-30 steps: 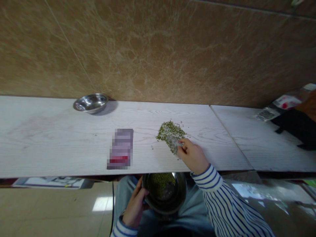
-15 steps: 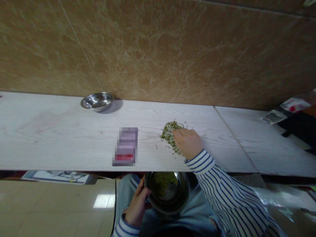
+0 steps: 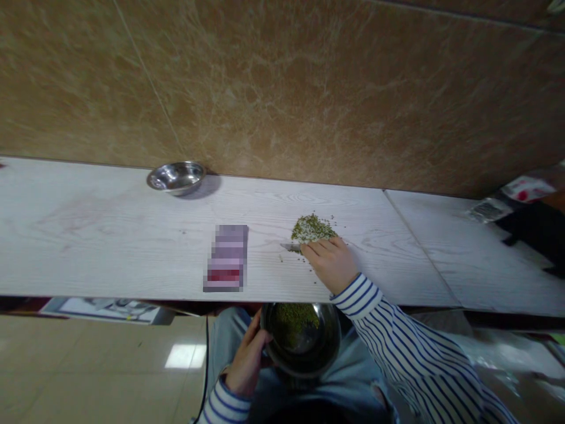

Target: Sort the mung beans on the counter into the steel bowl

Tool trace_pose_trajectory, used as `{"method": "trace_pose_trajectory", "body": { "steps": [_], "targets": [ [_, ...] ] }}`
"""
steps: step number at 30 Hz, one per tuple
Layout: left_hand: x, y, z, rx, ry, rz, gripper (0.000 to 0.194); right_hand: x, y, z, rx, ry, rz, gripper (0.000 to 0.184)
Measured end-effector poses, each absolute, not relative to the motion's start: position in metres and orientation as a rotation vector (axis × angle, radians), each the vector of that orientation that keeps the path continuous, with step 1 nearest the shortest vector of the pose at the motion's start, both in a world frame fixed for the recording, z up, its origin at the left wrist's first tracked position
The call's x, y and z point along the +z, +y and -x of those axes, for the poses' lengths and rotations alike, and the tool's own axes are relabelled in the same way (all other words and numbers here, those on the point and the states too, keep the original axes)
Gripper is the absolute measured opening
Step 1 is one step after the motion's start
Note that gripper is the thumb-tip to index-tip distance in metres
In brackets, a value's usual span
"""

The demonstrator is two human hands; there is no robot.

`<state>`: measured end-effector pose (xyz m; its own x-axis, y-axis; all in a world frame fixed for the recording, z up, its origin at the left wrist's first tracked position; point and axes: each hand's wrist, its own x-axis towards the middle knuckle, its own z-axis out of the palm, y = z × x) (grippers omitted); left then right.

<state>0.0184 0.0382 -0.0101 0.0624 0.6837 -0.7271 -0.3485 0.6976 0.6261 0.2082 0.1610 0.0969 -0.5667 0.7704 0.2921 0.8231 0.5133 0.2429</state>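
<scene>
My left hand [image 3: 248, 357] grips the left rim of a metal bowl [image 3: 332, 353], which is over my lap just below the table edge. Small green beans [image 3: 295, 321], like mung beans, lie inside that bowl. On the white table, my right hand [image 3: 332, 264] is closed at the near side of a spread of loose green beans [image 3: 311, 226]. A thin, grey, pointed blade-like piece [image 3: 290, 247] sticks out to the left from under its fingers, low against the tabletop. Most of this piece is hidden by the hand.
A second metal bowl [image 3: 176, 179] stands by the wall at the back left. A blurred-out flat purple rectangle [image 3: 227, 257] lies left of the beans. Plastic packets [image 3: 489, 209] and a black cloth-like item [image 3: 536, 232] are at the far right.
My right hand has drawn back slightly toward me through the loose beans, and the grey pointed piece now shows at its fingers. My left hand still holds the bowl.
</scene>
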Motion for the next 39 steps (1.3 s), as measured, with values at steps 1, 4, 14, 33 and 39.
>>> {"method": "trace_pose_trajectory", "body": {
  "steps": [1,4,14,33,39],
  "targets": [
    [-0.009,0.038,-0.018,0.801,1.292,-0.323,0.076,0.097,0.16,-0.21,-0.537,-2.605,1.366,0.016],
    [-0.007,0.037,-0.018,0.813,1.293,-0.321,0.075,0.098,0.155,-0.215,-0.533,-2.617,1.319,0.015],
    [-0.009,0.033,-0.017,0.824,1.278,-0.312,0.074,0.102,0.137,-0.237,-0.576,-2.618,1.129,0.019],
    [0.002,0.028,-0.006,0.864,1.262,-0.319,0.073,0.103,0.11,-0.211,-0.404,-2.514,1.242,0.016],
    [0.003,0.025,-0.002,0.893,1.258,-0.291,0.076,0.108,0.116,-0.197,-0.394,-2.553,1.247,0.017]
  ]
}}
